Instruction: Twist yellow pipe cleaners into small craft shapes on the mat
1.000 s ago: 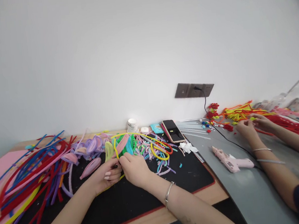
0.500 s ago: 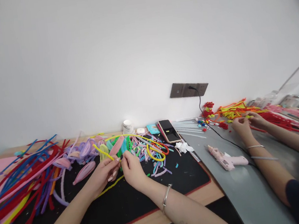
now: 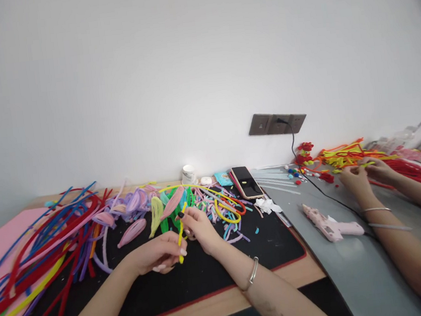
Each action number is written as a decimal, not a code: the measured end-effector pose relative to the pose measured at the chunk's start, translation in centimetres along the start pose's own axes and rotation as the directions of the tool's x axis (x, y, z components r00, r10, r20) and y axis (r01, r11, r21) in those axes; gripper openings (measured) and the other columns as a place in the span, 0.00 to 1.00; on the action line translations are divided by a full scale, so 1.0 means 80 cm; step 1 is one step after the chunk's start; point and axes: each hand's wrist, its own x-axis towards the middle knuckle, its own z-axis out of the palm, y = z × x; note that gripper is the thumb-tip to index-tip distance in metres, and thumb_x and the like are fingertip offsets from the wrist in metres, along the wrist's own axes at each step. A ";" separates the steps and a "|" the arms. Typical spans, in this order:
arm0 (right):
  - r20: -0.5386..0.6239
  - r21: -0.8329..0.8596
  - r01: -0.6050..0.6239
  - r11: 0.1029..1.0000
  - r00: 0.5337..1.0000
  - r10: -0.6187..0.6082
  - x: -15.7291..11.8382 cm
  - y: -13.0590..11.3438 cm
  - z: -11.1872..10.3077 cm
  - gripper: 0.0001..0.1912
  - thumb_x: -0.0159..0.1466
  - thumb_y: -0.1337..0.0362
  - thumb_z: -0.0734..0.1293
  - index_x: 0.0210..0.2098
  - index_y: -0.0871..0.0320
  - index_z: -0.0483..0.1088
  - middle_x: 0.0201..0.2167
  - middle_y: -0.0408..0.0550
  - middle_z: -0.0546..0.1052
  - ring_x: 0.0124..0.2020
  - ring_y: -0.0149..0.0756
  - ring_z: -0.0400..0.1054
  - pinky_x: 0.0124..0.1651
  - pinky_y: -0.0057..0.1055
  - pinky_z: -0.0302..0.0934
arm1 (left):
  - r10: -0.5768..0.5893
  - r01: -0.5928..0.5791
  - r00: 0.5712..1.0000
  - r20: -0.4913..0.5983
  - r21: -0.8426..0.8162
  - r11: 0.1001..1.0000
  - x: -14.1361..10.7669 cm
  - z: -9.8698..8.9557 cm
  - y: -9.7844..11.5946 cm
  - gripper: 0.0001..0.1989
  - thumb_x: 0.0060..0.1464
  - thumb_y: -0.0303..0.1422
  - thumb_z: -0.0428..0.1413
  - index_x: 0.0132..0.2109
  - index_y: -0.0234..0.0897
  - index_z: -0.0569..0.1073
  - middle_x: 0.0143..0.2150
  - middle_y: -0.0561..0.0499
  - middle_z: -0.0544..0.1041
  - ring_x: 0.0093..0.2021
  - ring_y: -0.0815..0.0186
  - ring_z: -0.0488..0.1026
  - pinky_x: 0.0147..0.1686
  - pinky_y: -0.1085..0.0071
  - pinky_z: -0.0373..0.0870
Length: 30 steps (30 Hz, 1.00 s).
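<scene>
A short-looking yellow pipe cleaner (image 3: 181,234) is held upright over the black mat (image 3: 204,275). Near its lower end, the fingers of my left hand (image 3: 160,252) pinch it. My right hand (image 3: 201,230), with a dark thumbnail and a silver bangle on the wrist, grips it close to the top. Just behind my hands lie a yellow-green looped petal shape (image 3: 156,215), a pink one (image 3: 172,203) and green loops (image 3: 188,196). Another pink loop (image 3: 132,233) rests on the mat to the left.
Colourful pipe cleaners (image 3: 70,230) spread over the left side. Cut pieces (image 3: 237,226), a phone (image 3: 246,182), a white cup (image 3: 188,174) and crumpled tissue (image 3: 267,205) stand behind. On the grey table lies a pink glue gun (image 3: 332,225); another person's hands (image 3: 364,177) work beyond.
The yellow pipe cleaner has gone from long and slanted to upright between my hands. My left hand has lowered and my right hand has moved right. The view has shifted slightly left.
</scene>
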 end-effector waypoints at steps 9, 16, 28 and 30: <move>-0.247 0.189 0.189 0.964 0.959 -0.140 0.012 -0.008 -0.021 0.11 0.52 0.62 0.68 0.22 0.60 0.62 0.14 0.35 0.65 0.11 0.19 0.48 0.14 0.20 0.42 | 0.245 -0.193 0.936 -0.252 0.215 0.957 0.004 -0.005 0.014 0.16 0.51 0.41 0.53 0.27 0.31 0.71 0.17 0.51 0.71 0.13 0.75 0.61 0.14 0.79 0.56; -0.209 0.036 0.121 0.992 0.972 -0.111 0.014 -0.024 -0.040 0.08 0.51 0.63 0.67 0.24 0.60 0.64 0.16 0.40 0.72 0.11 0.23 0.55 0.15 0.21 0.48 | 0.357 -0.108 0.831 -0.428 0.505 0.856 -0.019 -0.024 0.025 0.17 0.53 0.44 0.49 0.34 0.32 0.72 0.18 0.52 0.71 0.14 0.71 0.65 0.17 0.77 0.59; -0.032 -0.140 -0.036 0.989 0.999 0.032 0.003 -0.033 -0.042 0.08 0.52 0.62 0.65 0.23 0.59 0.63 0.17 0.40 0.73 0.12 0.22 0.56 0.13 0.20 0.48 | 0.416 0.115 0.802 -0.429 0.794 0.597 -0.071 -0.021 0.003 0.17 0.54 0.44 0.48 0.37 0.35 0.73 0.19 0.53 0.71 0.16 0.69 0.65 0.20 0.74 0.60; -0.063 -0.030 -0.015 0.999 0.998 0.013 0.005 -0.040 -0.048 0.09 0.52 0.61 0.67 0.24 0.59 0.63 0.17 0.40 0.71 0.13 0.22 0.57 0.14 0.19 0.49 | 0.457 0.151 0.760 -0.462 0.809 0.568 -0.066 -0.019 0.008 0.18 0.53 0.44 0.49 0.41 0.35 0.72 0.21 0.53 0.72 0.19 0.68 0.66 0.22 0.74 0.60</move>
